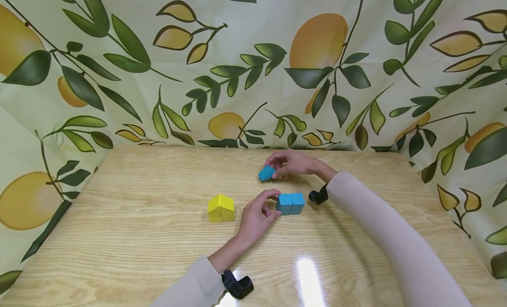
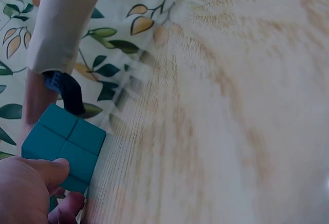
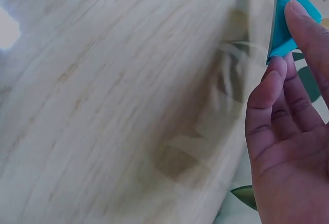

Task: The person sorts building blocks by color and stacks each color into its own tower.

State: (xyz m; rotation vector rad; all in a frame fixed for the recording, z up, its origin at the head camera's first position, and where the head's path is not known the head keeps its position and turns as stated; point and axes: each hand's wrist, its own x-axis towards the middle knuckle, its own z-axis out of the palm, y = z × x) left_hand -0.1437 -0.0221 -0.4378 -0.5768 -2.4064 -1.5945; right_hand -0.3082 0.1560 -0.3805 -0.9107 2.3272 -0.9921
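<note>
On the table sits a group of blue blocks (image 1: 290,204), with straight seams between its parts. My left hand (image 1: 253,218) pinches it from its left side, the thumb on the near face and the fingers behind. In the left wrist view the blocks (image 2: 79,157) look teal, and the thumb lies across one face. Farther back, my right hand (image 1: 294,162) holds a smaller blue wedge-shaped block (image 1: 266,173) between thumb and fingers, apart from the group. The right wrist view shows the triangular side of this wedge (image 3: 280,29). Its underside contact with the table cannot be told.
A yellow house-shaped set of blocks (image 1: 221,209) stands left of my left hand on the wooden table (image 1: 150,236). A leaf-and-fruit patterned cloth (image 1: 245,96) hangs along the back and sides. Dark wrist cameras are strapped to both wrists.
</note>
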